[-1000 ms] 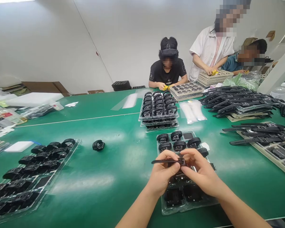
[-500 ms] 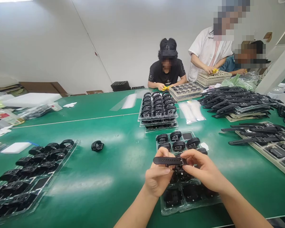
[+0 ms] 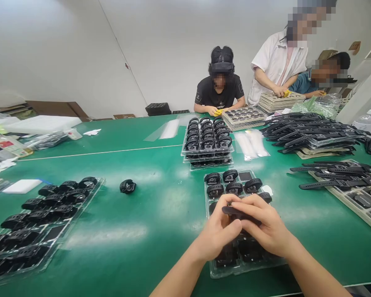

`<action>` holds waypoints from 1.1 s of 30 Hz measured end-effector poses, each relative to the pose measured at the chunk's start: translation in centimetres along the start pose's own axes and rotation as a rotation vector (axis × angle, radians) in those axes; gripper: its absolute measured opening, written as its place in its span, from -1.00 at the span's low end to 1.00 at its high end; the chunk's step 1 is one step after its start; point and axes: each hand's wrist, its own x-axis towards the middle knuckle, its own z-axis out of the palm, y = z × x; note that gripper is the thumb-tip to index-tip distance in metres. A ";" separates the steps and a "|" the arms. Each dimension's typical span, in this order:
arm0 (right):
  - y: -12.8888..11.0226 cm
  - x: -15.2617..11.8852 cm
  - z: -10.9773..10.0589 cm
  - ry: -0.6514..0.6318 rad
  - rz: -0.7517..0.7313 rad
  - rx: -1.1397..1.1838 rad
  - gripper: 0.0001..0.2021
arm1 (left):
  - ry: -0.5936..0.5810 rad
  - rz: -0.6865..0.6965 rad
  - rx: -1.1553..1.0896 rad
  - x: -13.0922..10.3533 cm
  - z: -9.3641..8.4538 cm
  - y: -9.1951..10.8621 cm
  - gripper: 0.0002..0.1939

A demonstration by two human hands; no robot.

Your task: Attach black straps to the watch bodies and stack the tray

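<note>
A black smartwatch (image 3: 239,213) with a rubber strap is between my two hands, above a clear plastic tray (image 3: 224,271). My left hand (image 3: 220,231) grips it from the left with bent fingers and thumb. From the right, my right hand (image 3: 266,225) closes over the strap, its fingertips close to those of my left. The watch's case and buckle are mostly hidden behind my fingers. In the tray under my hands, black watches (image 3: 234,188) with looped straps sit in compartments, and a compartment at the top right holds no watch.
One looped watch (image 3: 127,186) lies alone on the green table (image 3: 154,231). Another watch tray (image 3: 77,216) stands at left, stacked trays (image 3: 207,154) ahead. At right are straight-strapped watches (image 3: 336,181) on a beige tray. Across the table, co-workers (image 3: 221,93) handle yellow items.
The strap, earlier stretched out level with its holes showing, is now tilted and largely covered. My hands have come closer together around the watch. The view has shifted slightly.
</note>
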 end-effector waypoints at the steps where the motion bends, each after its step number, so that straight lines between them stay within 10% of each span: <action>1: 0.0 0.0 0.0 0.030 0.003 0.018 -0.55 | -0.032 -0.010 -0.045 0.0 0.0 0.1 -0.51; 16: 0.6 -0.7 0.6 0.363 0.026 0.105 -0.70 | 0.315 -0.034 0.158 0.7 0.3 -0.1 -0.72; 33: 1.1 -0.8 0.8 0.440 0.041 0.131 -0.83 | 0.280 -0.087 0.312 0.9 -0.1 0.6 -0.69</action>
